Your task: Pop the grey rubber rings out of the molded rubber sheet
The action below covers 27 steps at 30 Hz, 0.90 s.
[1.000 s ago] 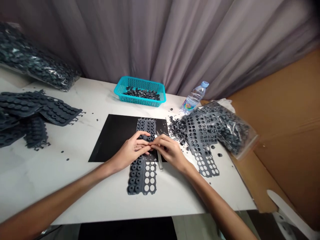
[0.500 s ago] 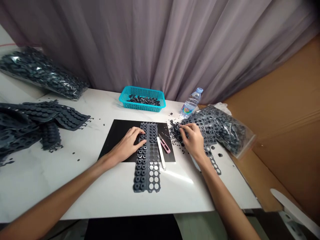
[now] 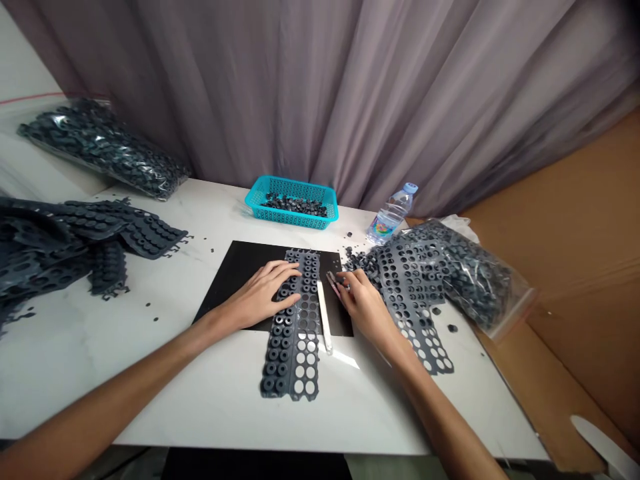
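Landmark = the black rectangular mat [image 3: 235,277] at mid bench.

Left hand [image 3: 265,293]: forearm comes in from the lower left, wrist low, palm down, fingers spread flat & slightly curled. It rests on the left edge of the long dark grey rubber strip with rows of round plugs and punched holes [image 3: 295,320], pinning it to the mat; no closed grasp, hand mostly open. The strip lies lengthwise over the mat's right part, its near end hanging past the mat's near edge onto the white marble-look bench [image 3: 175,400]. Near-end holes on the strip's right side are punched out; plugs remain elsewhere.

Right hand [image 3: 363,303]: arm enters from the lower right, hand at the mat's right edge, fingers bent inward, tips pinched around small pink-handled snips [image 3: 333,280]. Looks like a light hold, but can't tell how firm.

A white slim stick-like tool [image 3: 324,317] lies on the mat just right of the strip, between both hands.

Right of the mat: a loose pile of small dark rubber rings [image 3: 357,260], emptied hole-punched grey strips [image 3: 415,300], and a clear plastic bag of dark rubber parts [image 3: 480,280]. Behind the mat: a turquoise plastic mesh basket [image 3: 293,203] with rings inside and a clear water bottle with blue cap [image 3: 393,213]. Left of the mat: a heap of unpunched dark rubber sheets [image 3: 75,240].
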Each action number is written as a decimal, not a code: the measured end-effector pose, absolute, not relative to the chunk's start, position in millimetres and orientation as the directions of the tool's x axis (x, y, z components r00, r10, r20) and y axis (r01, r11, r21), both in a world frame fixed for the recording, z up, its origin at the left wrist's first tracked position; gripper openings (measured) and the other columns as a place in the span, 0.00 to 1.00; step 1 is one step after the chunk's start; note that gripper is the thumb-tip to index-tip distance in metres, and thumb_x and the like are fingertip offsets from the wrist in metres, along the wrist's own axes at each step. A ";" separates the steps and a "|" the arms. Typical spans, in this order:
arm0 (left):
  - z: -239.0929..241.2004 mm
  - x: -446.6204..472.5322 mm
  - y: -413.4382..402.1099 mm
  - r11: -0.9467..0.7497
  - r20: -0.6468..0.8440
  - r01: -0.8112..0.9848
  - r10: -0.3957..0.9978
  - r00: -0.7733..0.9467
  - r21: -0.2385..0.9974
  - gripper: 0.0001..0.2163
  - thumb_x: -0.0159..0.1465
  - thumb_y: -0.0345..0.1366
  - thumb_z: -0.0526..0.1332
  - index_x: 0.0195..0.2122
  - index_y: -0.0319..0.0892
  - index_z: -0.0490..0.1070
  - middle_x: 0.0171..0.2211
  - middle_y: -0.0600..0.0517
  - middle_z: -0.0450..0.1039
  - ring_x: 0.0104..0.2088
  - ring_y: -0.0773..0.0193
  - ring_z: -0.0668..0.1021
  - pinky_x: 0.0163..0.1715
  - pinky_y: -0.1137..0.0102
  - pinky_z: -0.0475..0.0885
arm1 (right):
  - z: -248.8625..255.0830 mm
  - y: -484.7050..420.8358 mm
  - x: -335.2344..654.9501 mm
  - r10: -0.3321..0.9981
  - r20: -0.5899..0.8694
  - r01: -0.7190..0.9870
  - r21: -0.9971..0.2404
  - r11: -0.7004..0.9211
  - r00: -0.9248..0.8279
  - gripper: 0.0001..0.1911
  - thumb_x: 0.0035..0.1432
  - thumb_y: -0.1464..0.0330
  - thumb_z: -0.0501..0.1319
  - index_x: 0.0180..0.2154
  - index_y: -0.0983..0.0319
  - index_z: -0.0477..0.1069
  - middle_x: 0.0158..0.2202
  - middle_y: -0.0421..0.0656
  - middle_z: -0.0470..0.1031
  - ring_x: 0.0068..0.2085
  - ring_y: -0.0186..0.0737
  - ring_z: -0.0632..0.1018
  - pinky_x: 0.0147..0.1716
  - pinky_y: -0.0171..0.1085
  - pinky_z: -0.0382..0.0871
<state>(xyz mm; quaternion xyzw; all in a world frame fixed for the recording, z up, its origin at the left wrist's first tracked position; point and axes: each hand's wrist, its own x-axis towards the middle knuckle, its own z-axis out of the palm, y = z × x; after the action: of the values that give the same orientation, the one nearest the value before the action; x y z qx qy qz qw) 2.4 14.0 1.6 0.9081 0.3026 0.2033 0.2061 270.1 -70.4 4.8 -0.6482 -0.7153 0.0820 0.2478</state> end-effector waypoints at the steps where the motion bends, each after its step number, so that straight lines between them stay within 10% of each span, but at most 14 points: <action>1: 1.0 2.7 14.1 -0.738 0.251 0.478 0.635 0.730 0.477 0.18 0.72 0.44 0.60 0.60 0.46 0.69 0.66 0.46 0.67 0.68 0.50 0.65 0.69 0.51 0.62 | 3.8 -70.1 268.7 0.968 0.250 0.895 -0.426 0.130 -0.021 0.14 0.74 0.66 0.52 0.54 0.61 0.72 0.49 0.50 0.72 0.39 0.43 0.79 0.41 0.42 0.75; 12: 4.5 -9.3 16.9 -0.725 0.300 0.642 0.688 0.661 0.249 0.14 0.65 0.33 0.60 0.53 0.45 0.69 0.60 0.45 0.70 0.64 0.48 0.69 0.65 0.51 0.66 | -8.9 -53.6 266.7 0.954 0.275 0.919 -0.333 0.209 -0.117 0.20 0.76 0.63 0.51 0.61 0.61 0.71 0.51 0.52 0.71 0.47 0.48 0.78 0.47 0.42 0.76; 27: -5.7 6.2 7.6 -0.702 0.287 0.543 0.697 0.657 0.461 0.14 0.71 0.38 0.62 0.57 0.47 0.66 0.61 0.46 0.69 0.62 0.51 0.72 0.64 0.53 0.67 | 8.5 51.2 282.7 0.974 0.127 0.961 -0.182 0.209 -0.188 0.10 0.69 0.66 0.62 0.47 0.64 0.75 0.44 0.52 0.76 0.44 0.48 0.77 0.41 0.40 0.68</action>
<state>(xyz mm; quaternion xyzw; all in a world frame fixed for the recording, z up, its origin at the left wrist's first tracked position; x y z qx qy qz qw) 6.2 7.6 -5.7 0.8944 0.3466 0.2261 0.1698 282.7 51.2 8.5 -0.6283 -0.7700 0.0304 0.1073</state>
